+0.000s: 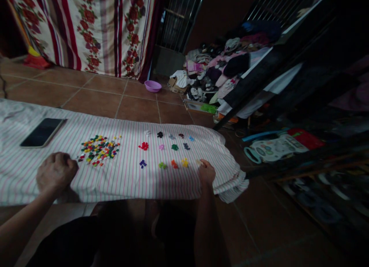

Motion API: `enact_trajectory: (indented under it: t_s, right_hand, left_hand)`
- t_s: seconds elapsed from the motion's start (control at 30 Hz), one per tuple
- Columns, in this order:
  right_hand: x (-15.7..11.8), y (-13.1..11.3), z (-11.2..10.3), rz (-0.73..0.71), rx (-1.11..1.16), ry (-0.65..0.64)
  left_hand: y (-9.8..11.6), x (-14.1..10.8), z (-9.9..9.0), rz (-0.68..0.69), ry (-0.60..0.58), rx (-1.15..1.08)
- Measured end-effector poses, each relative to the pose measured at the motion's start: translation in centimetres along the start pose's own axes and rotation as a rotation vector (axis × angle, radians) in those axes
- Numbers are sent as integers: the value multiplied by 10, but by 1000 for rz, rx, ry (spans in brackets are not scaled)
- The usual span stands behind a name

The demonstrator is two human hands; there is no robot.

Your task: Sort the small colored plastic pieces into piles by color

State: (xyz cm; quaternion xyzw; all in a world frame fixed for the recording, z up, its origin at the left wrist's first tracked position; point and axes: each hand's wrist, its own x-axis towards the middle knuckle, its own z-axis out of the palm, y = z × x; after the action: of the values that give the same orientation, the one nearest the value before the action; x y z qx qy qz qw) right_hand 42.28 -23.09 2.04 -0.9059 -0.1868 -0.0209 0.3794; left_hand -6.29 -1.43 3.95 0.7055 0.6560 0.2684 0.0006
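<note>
The floor (105,88) was laid with reddish-brown tiles (138,107), parted by pale joints. A flowered, striped curtain (105,32) was hung along the far side, and metal bars (180,19) were seen to its right. Clothes (220,65) were heaped near a purple basin (153,86). The room was dimly lit, its right side being sunk in deep shadow.

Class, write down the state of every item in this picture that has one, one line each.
Striped cloth, spread, rumpled at one end
Left hand, curled
Right hand, at pale pieces, grip unclear
Mixed pieces, loosely piled
Sorted pieces, grouped by colour
Phone, flat, screen dark
Curtain, hanging
Basin, upright
Clothes, heaped
</note>
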Motion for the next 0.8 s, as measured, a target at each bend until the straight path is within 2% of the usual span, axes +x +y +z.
enact_trajectory:
  t_s: [0.13, 0.27, 0.47, 0.63, 0.8]
  right_hand:
    - [-4, -9, -2, 60, -31, 18]
    - [-3, -11, 0, 104, -89, 26]
    - [1, -22, 11, 116, -100, 140]
    - [-4, -52, 25, -56, -30, 206]
    - [-15, -87, 54, -295, 108, 191]
  left_hand:
    - [-3, 2, 4, 21, -13, 58]
    - [-4, 7, 8, -28, -39, 159]
    - [-3, 10, 8, -32, -47, 167]
    - [-9, 10, 13, -7, -23, 113]
    - [-14, 11, 18, 7, 15, 78]
